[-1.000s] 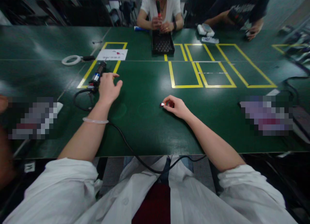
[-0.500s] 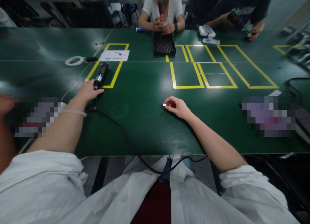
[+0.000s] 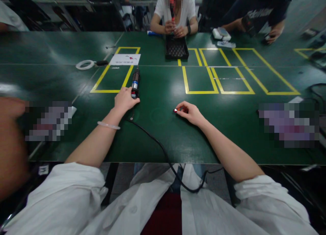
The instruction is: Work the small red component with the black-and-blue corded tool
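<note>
My left hand (image 3: 125,100) is closed round the near end of a black corded tool with a blue band (image 3: 135,81), which lies on the green table (image 3: 158,136). The tool's black cable (image 3: 163,150) runs from the hand back over the table's front edge to my lap. My right hand (image 3: 189,112) rests on the table to the right, pinching a small shiny part (image 3: 175,110) between its fingertips. A thin bracelet sits on my left wrist.
Yellow taped rectangles (image 3: 201,79) mark the table. Farther off lie a white paper (image 3: 125,59), a white ring (image 3: 85,64) and a black tray (image 3: 176,51). A person in white sits opposite, holding a tool upright. Another person leans in at the back right. Blurred patches sit at both sides.
My left hand went from open beside the tool to gripping its end, then dragged it right, toward the middle, the cable following. The right hand has stayed in place with the part.
</note>
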`<state>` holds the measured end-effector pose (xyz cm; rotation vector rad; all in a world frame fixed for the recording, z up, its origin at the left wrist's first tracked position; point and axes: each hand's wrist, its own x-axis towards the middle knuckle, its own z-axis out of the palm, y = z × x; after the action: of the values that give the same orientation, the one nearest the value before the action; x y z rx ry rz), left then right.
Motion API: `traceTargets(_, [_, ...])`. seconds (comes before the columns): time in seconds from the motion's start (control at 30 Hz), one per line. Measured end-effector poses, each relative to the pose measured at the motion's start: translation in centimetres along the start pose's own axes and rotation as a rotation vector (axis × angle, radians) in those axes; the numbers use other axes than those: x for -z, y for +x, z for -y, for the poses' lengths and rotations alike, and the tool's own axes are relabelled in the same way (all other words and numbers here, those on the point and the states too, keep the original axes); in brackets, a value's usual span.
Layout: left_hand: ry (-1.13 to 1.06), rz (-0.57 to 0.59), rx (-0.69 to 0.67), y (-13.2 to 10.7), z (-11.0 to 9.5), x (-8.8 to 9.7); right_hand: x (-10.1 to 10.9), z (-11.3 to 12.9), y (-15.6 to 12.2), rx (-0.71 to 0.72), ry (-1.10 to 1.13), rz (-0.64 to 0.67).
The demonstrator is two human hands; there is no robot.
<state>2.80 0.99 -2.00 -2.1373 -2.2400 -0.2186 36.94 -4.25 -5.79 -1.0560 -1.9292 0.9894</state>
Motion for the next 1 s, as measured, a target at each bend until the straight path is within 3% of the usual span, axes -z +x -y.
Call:
traceTargets(0.23, [-0.082, 0.033, -0.25, -4.4, -9.7, 0.2, 0.1, 0.1, 0.0, 0.018, 0.05, -0.043])
traceTargets(0.43, [-0.06, 0.036, -0.419, -8.0, -14.7, 0.5, 0.3, 0.2, 0.0, 0.06, -0.014, -0.106])
traceTargets(0.6, [-0.091, 0.02, -0.465, -9.2, -15.5, 0.1, 0.3, 0.1, 0.0, 0.102, -0.07, -0.066])
traceTargets(1.0, [-0.125, 0.004, -0.468, -9.0, -15.1, -0.5, 1.2, -0.1, 0.1, 0.147, -0.151, -0.002])
